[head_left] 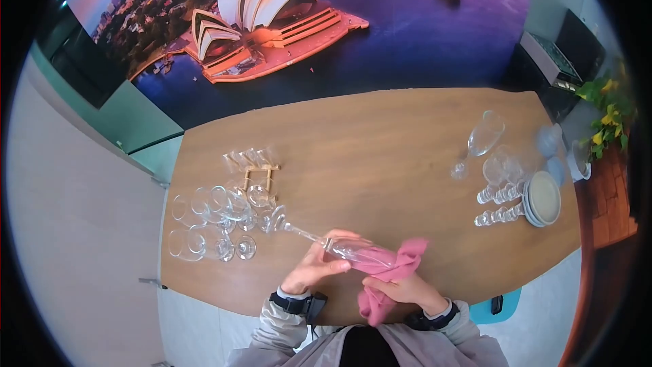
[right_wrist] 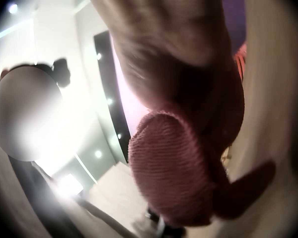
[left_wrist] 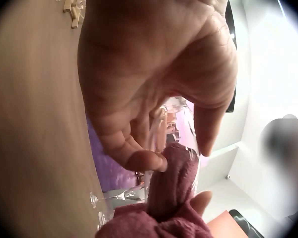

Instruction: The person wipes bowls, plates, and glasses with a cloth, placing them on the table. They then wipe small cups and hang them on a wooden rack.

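A clear long-stemmed flute glass (head_left: pixel 353 251) lies tilted across the front of the table, its foot toward the left. My left hand (head_left: pixel 318 264) grips it around the bowl, thumb on the near side. A pink cloth (head_left: pixel 406 258) is bunched at the glass's mouth, and my right hand (head_left: pixel 405 289) holds it there. In the left wrist view, part of the cloth (left_wrist: pixel 175 173) sits inside the bowl, with left fingertips at the glass wall. Folds of the cloth (right_wrist: pixel 169 168) cover much of the right fingers in the right wrist view.
Several stemmed glasses (head_left: pixel 217 204) stand at the left, beside a small wooden rack (head_left: pixel 261 175) with little glasses. At the right are a lying glass (head_left: pixel 485 134), more clear glassware (head_left: pixel 502 194) and a stack of round pale dishes (head_left: pixel 544 197). A yellow-flowered plant (head_left: pixel 608 115) stands beyond.
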Demonstrator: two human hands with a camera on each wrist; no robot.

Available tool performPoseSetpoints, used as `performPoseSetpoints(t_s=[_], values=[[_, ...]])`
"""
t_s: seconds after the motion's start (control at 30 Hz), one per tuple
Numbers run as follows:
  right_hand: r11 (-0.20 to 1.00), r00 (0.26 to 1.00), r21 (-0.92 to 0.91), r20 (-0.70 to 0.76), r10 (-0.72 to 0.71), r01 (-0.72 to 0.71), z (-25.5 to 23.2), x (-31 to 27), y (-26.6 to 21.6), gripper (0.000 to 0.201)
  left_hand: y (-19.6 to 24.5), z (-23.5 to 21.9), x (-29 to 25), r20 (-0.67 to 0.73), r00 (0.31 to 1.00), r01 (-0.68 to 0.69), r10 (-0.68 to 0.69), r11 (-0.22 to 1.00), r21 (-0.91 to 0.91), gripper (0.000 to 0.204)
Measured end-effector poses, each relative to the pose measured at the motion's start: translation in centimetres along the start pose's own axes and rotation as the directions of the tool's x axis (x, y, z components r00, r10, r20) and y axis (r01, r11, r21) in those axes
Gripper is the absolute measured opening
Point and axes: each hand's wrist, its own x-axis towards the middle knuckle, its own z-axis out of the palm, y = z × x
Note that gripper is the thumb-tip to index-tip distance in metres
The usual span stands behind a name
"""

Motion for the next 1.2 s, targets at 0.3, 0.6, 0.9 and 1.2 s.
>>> performPoseSetpoints(t_s=[0.3, 0.6, 0.9, 1.2], values=[[0.92, 0.981, -0.352, -0.014, -0.192, 0.175, -2.1, -0.2, 1.6, 0.046, 2.7, -0.7, -2.5, -0.013, 0.925, 0.333, -0.38, 0.792, 0.512, 0.036], [0.945, 0.942, 0.11, 0.174, 0.287, -0.308, -0.8, -0.1, -2.0, 0.052, 4.4, -0.1, -0.2, 0.338, 0.939, -0.318, 0.061, 0.527, 0.788, 0.067], [0.911, 0.993, -0.401, -0.018, -0.116, 0.099, -1.9, -0.8, -2.9, 0.048, 4.1, 0.8, -1.3, 0.199, 0.961, -0.26, 0.194, 0.374, 0.89, 0.065], [0.903, 0.974, -0.386, 0.186, -0.126, 0.191, -1.0, 0.9, -0.6, 0.045, 3.4, 1.6, 0.1, 0.392, 0.855, -0.419, 0.339, 0.006, 0.908, 0.06]])
